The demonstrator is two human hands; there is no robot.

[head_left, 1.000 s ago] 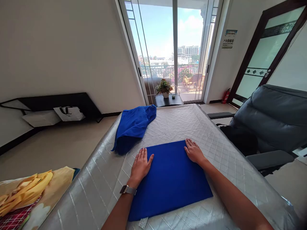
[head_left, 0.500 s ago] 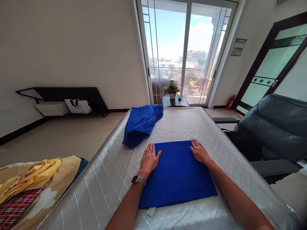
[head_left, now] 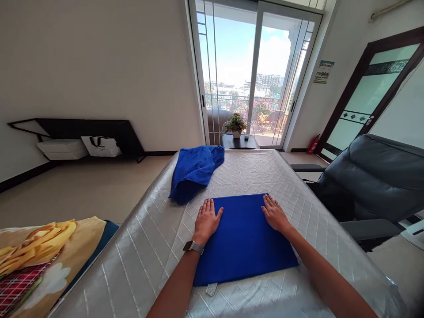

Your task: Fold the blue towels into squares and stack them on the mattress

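A blue cloth (head_left: 245, 238), folded into a flat rectangle, lies on the quilted silvery mattress (head_left: 155, 247). My left hand (head_left: 207, 223) rests flat on its far left corner, fingers stretched forward and thumb out on the fabric; a watch (head_left: 192, 246) is on that wrist. Flat on the far right corner is my right hand (head_left: 275, 215), its fingers also extended. Neither hand grips the fabric. A small white tag (head_left: 211, 289) sticks out from the near left edge. Beyond my left hand, a second blue cloth (head_left: 195, 170) lies crumpled.
To the left, yellow, red-checked and floral fabrics (head_left: 39, 260) are piled low. A dark armchair (head_left: 380, 176) stands close on the right. Past the mattress's far edge is a small table (head_left: 240, 142) with a potted plant (head_left: 236, 126). A black rack (head_left: 86, 130) stands against the left wall.
My right hand has slid very slightly inward from the cloth's far right corner. The left hand stays in place. The camera view has shifted a little to the right and up.
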